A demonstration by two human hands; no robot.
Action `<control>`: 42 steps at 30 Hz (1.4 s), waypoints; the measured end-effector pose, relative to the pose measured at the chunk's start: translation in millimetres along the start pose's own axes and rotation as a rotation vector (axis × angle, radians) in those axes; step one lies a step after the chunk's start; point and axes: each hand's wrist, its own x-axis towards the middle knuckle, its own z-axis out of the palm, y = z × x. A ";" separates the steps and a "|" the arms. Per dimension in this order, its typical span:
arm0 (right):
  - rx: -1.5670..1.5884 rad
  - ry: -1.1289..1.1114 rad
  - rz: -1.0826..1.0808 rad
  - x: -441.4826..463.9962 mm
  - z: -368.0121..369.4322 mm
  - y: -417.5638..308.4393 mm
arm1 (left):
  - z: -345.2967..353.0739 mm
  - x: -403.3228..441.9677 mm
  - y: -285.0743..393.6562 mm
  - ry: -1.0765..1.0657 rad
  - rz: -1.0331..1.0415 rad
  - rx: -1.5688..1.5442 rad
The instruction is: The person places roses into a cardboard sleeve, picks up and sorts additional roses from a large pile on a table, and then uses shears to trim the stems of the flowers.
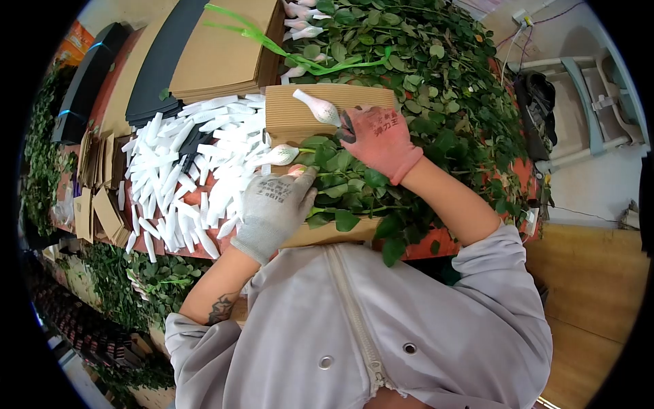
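Observation:
My right hand (379, 140), in a red glove with dark fingertips, is closed at the base of a rose in a white net sleeve (318, 108). That rose's bud points to the upper left, above a corrugated cardboard sheet (293, 121). In a grey-white glove, my left hand (272, 204) has its fingers curled by a bare pink rose (296, 170), partly covering it. Just above that hand lies another netted rose (281, 155). Leafy rose stems (344, 180) stretch to the right, beneath my right forearm.
Many white foam net sleeves (163, 170) are heaped on the red table at left. Behind are stacked brown cardboard sheets (221, 48) and dark sheets (160, 68). A green plastic strip (272, 46) crosses the large leaf pile (436, 61). A folding chair (593, 102) stands at right.

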 end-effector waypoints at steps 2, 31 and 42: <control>-0.076 0.063 -0.064 -2.8 9.5 3.7 | 8.1 -2.8 -3.9 0.037 0.021 -0.013; 0.466 0.137 0.063 -32.2 -18.1 -19.5 | -3.7 0.1 -10.7 -0.115 -0.067 -0.178; 0.298 -0.123 -0.147 -31.6 -10.3 -26.6 | -20.1 24.2 -45.4 -0.512 -0.225 -0.538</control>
